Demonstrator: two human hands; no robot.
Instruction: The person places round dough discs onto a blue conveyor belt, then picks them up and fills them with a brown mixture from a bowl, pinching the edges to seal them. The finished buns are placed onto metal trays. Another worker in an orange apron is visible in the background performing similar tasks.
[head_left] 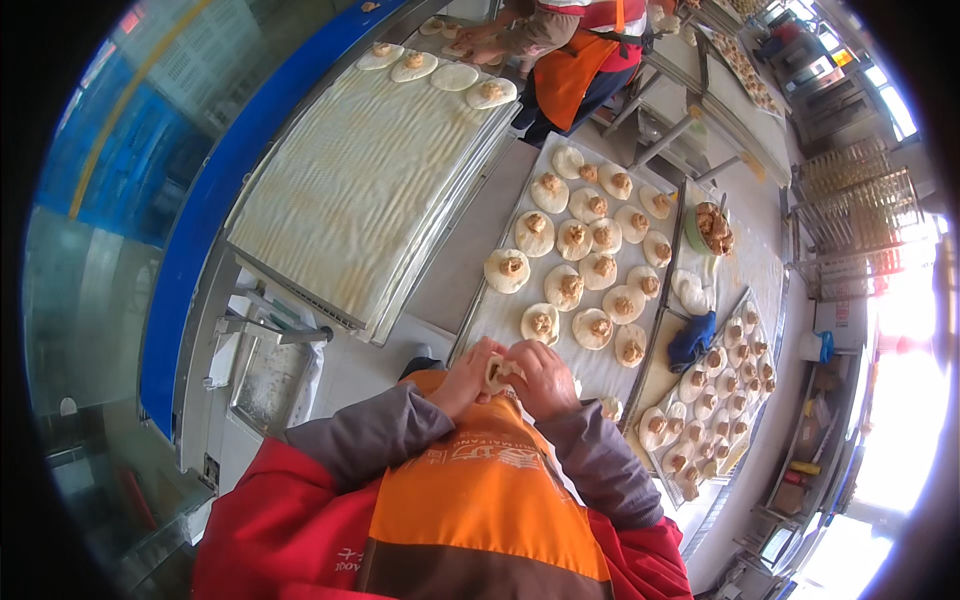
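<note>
Dough wrapper (499, 377), partly gathered around a small dark opening, sits between the person's two hands, just above the orange apron (480, 470) and near the close edge of the lined tray (488, 318). The left hand (466, 381) cups its left side; the right hand (543, 380) has its fingers bunched on the other side, so both are closed on the dough. Whether the fingertips pinch tightly is too small to tell. Good closing here likely means the left hand supporting and turning lightly while the right draws in small, even folds, with filling pressed down clear of the rim, lest the soft dough tear.
</note>
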